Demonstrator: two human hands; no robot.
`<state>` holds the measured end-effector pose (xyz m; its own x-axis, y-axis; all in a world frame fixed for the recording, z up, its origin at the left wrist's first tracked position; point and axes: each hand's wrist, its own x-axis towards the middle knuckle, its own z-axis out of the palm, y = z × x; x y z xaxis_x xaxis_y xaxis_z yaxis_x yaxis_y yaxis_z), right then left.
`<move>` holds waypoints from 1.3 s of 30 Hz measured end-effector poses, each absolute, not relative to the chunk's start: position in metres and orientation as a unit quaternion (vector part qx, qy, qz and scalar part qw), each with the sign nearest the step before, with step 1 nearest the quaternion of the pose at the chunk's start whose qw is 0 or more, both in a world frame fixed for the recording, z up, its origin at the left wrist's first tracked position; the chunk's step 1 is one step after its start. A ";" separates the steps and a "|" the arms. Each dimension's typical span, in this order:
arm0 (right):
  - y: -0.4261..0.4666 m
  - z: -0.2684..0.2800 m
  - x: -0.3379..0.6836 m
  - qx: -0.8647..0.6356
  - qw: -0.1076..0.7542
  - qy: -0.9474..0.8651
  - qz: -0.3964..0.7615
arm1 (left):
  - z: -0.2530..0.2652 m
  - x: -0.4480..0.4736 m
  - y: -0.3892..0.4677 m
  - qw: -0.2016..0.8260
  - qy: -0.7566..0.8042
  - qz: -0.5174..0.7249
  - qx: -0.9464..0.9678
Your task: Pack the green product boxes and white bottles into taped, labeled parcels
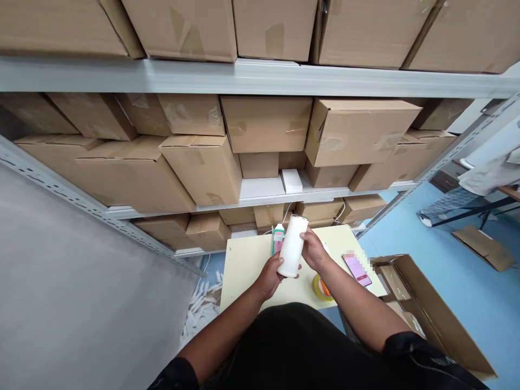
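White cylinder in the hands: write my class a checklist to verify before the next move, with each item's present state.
1. Left hand supporting the white cylinder: ok, near its lower end.
2. Right hand on it: ok, higher up the side.
3. Green-and-pink package fully visible: not ok, the cylinder covers part.
4. Tape roll fully visible: not ok, right forearm overlaps it.
5. Phone apart from the cylinder: ok.
6. Cylinder's contents: cannot tell.
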<state>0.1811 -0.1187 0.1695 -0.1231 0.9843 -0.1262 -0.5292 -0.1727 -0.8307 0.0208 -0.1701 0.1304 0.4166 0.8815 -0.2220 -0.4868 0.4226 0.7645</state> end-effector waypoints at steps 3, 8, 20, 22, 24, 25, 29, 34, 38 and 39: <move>-0.119 0.174 0.176 -0.399 0.589 -0.333 0.619 | 0.129 0.022 -0.172 0.756 0.313 0.463 0.339; -0.125 0.175 0.171 -0.403 0.606 -0.352 0.589 | 0.133 0.023 -0.173 0.705 0.341 0.499 0.371; -0.131 0.178 0.174 -0.406 0.594 -0.370 0.587 | 0.134 0.024 -0.181 0.713 0.349 0.485 0.366; -0.132 0.177 0.178 -0.389 0.571 -0.365 0.624 | 0.135 0.024 -0.181 0.730 0.342 0.474 0.354; -0.134 0.176 0.181 -0.372 0.549 -0.361 0.656 | 0.135 0.023 -0.182 0.752 0.331 0.459 0.337; -0.134 0.176 0.183 -0.370 0.545 -0.361 0.660 | 0.135 0.023 -0.182 0.759 0.328 0.454 0.331; -0.134 0.181 0.180 -0.401 0.576 -0.369 0.610 | 0.136 0.026 -0.183 0.741 0.332 0.466 0.352; -0.132 0.186 0.180 -0.385 0.579 -0.396 0.599 | 0.139 0.029 -0.180 0.694 0.336 0.498 0.398; -0.130 0.182 0.186 -0.352 0.545 -0.374 0.662 | 0.139 0.027 -0.181 0.738 0.334 0.459 0.365; -0.129 0.182 0.186 -0.354 0.549 -0.368 0.661 | 0.138 0.027 -0.182 0.743 0.334 0.455 0.360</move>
